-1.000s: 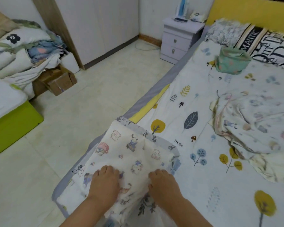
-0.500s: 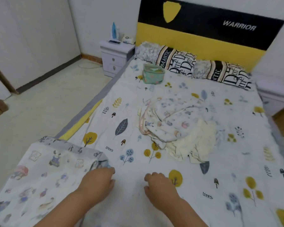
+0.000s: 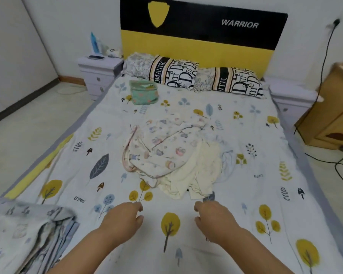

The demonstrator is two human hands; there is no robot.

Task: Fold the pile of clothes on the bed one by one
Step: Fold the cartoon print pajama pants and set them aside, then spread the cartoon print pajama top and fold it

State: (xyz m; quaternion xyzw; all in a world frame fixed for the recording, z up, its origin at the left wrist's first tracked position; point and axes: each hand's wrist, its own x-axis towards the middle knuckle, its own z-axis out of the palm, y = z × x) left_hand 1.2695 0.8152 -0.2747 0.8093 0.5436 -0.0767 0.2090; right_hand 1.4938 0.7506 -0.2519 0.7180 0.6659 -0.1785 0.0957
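Head view: both hands off the folded stack (image 3: 28, 236) now, reaching toward pile (image 3: 172, 155) mid-bed. Left hand (image 3: 123, 220) and right hand (image 3: 216, 218) hover over sheet (image 3: 246, 194), fingers loosely curled, holding nothing, just short of pile's near edge. Stack now at lower left. Green pouch (image 3: 144, 91) near pillows (image 3: 194, 78).

Both hands, left hand (image 3: 123, 218) and right hand (image 3: 214, 218), hover empty over the bed (image 3: 265, 155) near its foot edge, fingers loosely curled. Unfolded clothes pile (image 3: 172, 155) sits mid-bed, folded stack (image 3: 28, 234) at the near left corner, green pouch (image 3: 144, 92) by the pillows (image 3: 196, 76).
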